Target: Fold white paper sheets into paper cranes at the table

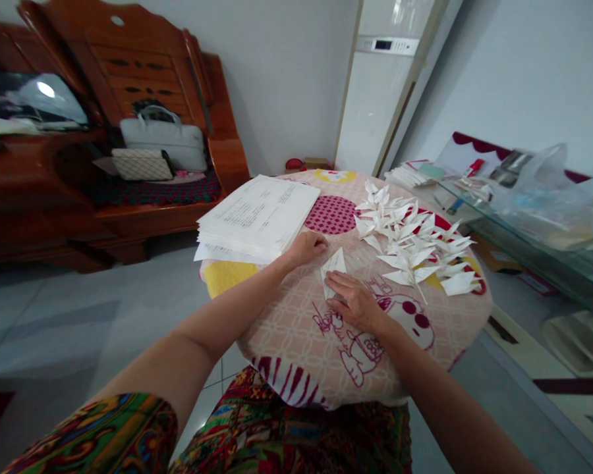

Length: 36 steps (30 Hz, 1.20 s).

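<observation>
A small piece of white paper (335, 268), partly folded into a pointed shape, lies on a round table covered with a pink patterned cloth (296, 329). My right hand (354, 301) lies flat on the paper's near end, fingers stretched out. My left hand (308, 247) is curled into a loose fist just left of the paper, beside a thick stack of printed sheets (259, 217). Whether the left fingers pinch the paper's edge is not visible. Several folded white paper cranes (412, 243) lie in a heap on the right half of the table.
A wooden bench (128, 158) with a grey bag (165, 141) and a quilted pouch (141, 164) stands at the left. A white standing air conditioner (380, 85) is behind the table. A glass-topped table (524, 210) with plastic bags and papers is at the right.
</observation>
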Each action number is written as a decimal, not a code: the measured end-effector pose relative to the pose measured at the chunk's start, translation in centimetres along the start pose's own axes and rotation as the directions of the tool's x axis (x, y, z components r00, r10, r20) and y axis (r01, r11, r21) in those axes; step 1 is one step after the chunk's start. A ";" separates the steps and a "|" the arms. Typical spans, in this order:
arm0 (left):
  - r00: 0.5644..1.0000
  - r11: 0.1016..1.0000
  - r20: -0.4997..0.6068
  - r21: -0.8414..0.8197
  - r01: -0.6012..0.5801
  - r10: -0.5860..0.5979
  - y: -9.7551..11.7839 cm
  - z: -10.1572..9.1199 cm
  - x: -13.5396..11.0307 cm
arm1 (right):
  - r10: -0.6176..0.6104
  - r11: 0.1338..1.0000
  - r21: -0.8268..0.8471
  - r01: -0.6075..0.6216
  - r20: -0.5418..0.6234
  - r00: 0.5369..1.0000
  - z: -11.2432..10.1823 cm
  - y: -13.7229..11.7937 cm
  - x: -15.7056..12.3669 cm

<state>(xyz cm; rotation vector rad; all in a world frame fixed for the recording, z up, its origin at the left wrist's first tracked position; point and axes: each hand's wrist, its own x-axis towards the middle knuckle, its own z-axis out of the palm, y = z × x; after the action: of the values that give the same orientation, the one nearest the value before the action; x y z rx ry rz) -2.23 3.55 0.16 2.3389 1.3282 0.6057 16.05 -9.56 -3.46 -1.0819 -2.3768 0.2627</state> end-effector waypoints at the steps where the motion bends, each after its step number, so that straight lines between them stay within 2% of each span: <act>1: 1.000 1.000 0.024 -0.030 -0.002 0.003 -0.1 0.0 -0.4 | 0.006 1.000 0.012 -0.006 -0.008 1.000 0.0 0.0 0.0; 6: 0.997 0.997 0.059 -0.055 0.053 -0.050 0.5 0.9 -1.8 | 0.008 0.999 0.053 -0.006 -0.023 1.000 0.0 0.0 -0.2; 10: 0.997 0.995 0.024 -0.071 0.072 -0.071 0.8 1.7 -1.8 | 0.003 0.997 0.082 0.001 -0.046 0.999 -0.2 -0.1 -0.2; 12: 0.997 0.988 0.001 -0.133 0.077 -0.077 0.7 2.0 -1.9 | 0.009 0.993 0.115 0.000 -0.076 0.997 -0.3 -0.2 -0.2; 14: 0.996 0.958 0.003 -0.273 0.088 -0.091 0.7 2.1 -2.0 | 0.056 0.988 0.153 -0.032 -0.154 0.987 -0.7 -0.2 -0.2; 16: 0.996 0.883 0.039 -0.459 0.094 -0.085 0.8 2.2 -2.1 | 0.185 0.971 0.202 -0.126 -0.306 0.934 -1.2 -0.1 0.1; 18: 0.997 0.773 0.070 -0.630 0.078 -0.044 1.0 2.1 -2.3 | 0.378 0.915 0.312 -0.255 -0.447 0.811 -1.8 0.2 0.6; 19: 0.997 0.715 0.075 -0.695 0.068 -0.022 1.2 2.0 -2.4 | 0.481 0.863 0.401 -0.307 -0.467 0.742 -2.1 0.4 1.0; 20: 0.997 0.663 0.077 -0.746 0.061 -0.004 1.3 1.9 -2.5 | 0.569 0.795 0.507 -0.333 -0.434 0.699 -2.4 0.6 1.5; 21: 0.997 0.617 0.080 -0.785 0.056 0.011 1.5 1.7 -2.6 | 0.637 0.716 0.610 -0.341 -0.370 0.676 -2.7 0.8 2.1; 24: 0.992 0.537 0.113 -0.841 0.067 0.053 2.2 0.9 -3.0 | 0.729 0.451 0.830 -0.328 -0.130 0.672 -3.8 1.0 3.7; 26: 0.986 0.507 0.149 -0.857 0.090 0.079 2.5 0.4 -3.3 | 0.732 0.361 0.880 -0.309 -0.063 0.678 -4.4 0.9 4.5; 29: 0.974 0.475 0.197 -0.872 0.123 0.109 2.7 0.0 -3.4 | 0.719 0.330 0.900 -0.284 -0.044 0.694 -4.9 0.9 5.2; 31: 0.973 0.481 0.204 -0.867 0.131 0.104 2.7 0.1 -3.5 | 0.730 0.348 0.899 -0.267 -0.081 0.678 -4.7 1.1 5.3; 36: 0.985 0.535 0.175 -0.832 0.148 0.000 2.5 0.9 -3.5 | 0.809 0.362 0.907 -0.217 -0.191 0.556 -3.5 1.6 5.1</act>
<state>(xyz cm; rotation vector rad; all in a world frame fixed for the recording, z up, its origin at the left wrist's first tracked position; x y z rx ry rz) -1.63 -0.80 0.07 1.4561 0.7600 0.7913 16.08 -4.85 0.79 -1.1794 -0.9180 0.9736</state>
